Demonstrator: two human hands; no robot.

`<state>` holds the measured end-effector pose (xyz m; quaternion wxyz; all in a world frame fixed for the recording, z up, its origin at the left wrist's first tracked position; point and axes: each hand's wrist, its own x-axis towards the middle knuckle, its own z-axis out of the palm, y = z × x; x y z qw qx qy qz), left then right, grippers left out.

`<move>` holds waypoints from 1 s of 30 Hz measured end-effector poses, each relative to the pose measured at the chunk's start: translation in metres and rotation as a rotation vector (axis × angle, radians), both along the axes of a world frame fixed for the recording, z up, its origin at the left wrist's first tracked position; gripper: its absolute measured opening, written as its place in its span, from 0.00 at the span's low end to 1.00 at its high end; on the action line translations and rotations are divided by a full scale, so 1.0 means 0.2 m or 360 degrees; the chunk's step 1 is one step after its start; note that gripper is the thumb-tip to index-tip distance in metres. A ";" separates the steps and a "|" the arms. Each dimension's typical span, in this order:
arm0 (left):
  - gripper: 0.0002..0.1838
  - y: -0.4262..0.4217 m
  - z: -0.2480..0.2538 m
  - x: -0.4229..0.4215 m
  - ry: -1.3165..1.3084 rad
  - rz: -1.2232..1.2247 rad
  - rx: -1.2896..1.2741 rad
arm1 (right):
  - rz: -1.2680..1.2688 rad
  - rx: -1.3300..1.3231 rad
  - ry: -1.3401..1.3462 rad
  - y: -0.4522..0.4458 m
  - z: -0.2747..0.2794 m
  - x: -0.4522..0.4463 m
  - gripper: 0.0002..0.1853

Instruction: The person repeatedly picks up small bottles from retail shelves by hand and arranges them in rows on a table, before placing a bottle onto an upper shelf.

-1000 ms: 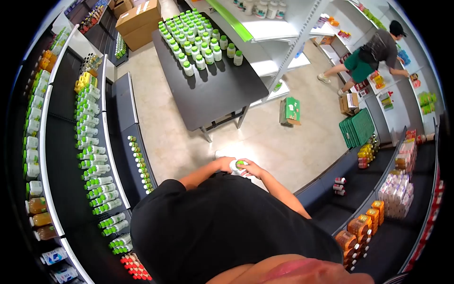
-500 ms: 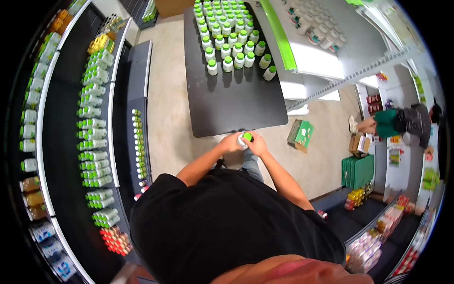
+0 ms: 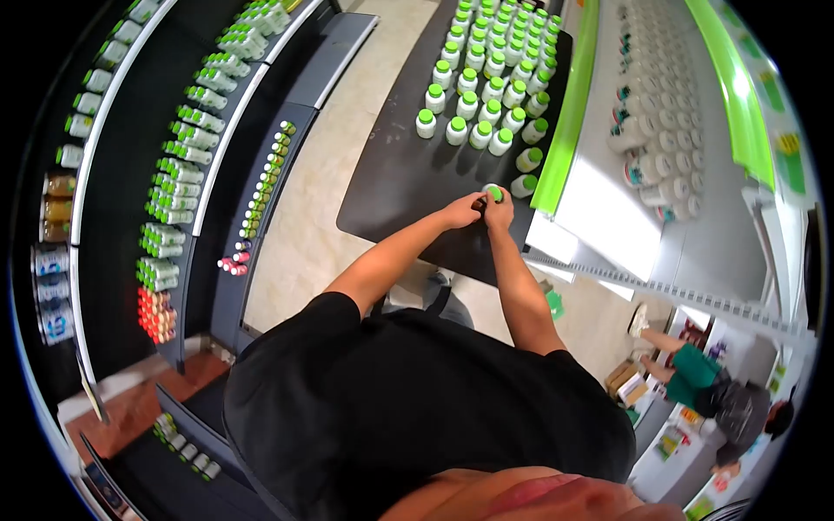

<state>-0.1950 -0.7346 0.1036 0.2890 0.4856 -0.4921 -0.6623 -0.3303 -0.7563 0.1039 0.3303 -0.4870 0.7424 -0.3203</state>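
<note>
A white bottle with a green cap (image 3: 494,194) is in my right hand (image 3: 498,214), upright above the near part of the dark table (image 3: 408,191). My right fingers wrap around its side and hide most of its body. Just to the left is my left hand (image 3: 462,212), its fingers curled, with a dark gap between thumb and fingers; nothing shows in it. Beyond my hands, many like bottles (image 3: 481,134) stand upright in rows on the table. Two more bottles (image 3: 523,185) stand by its right edge, close to my right hand.
A shelf with a green edge strip (image 3: 569,113) and white bottles (image 3: 660,165) borders the table's right side. Shelves of green-capped bottles (image 3: 178,178) line the left. At the lower right, another person (image 3: 695,373) bends by a shelf near a cardboard box (image 3: 624,382).
My hands have moved forward and right, from the table's near edge to over its surface, carrying the bottle. The left hand has come away from the bottle. My view has turned.
</note>
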 end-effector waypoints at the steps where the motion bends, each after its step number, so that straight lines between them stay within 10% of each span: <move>1: 0.38 -0.05 0.00 0.00 -0.0044 0.0046 -0.0063 | -0.0003 -0.0039 -0.0079 -0.07 -0.02 -0.01 0.22; 14: 0.23 0.10 -0.08 0.19 -0.0266 0.0379 -0.0042 | -0.0177 0.0146 -0.0741 -0.35 -0.05 0.05 0.25; 19: 0.17 0.94 -0.49 0.66 -0.0584 0.0688 -0.0130 | -0.0205 0.0151 -0.0996 -0.33 -0.12 0.07 0.27; 25: 0.14 2.18 -0.19 0.99 -0.1053 0.1489 0.0742 | -0.0476 0.0173 -0.1069 -0.07 0.05 0.19 0.39; 29: 0.14 2.92 -0.46 0.97 -0.1085 0.1732 0.1067 | -0.0162 0.0406 -0.1111 0.24 -0.10 0.23 0.10; 30: 0.14 3.11 -0.58 0.96 -0.1541 0.1025 0.0829 | 0.0004 0.0509 -0.1128 0.35 -0.12 0.23 0.13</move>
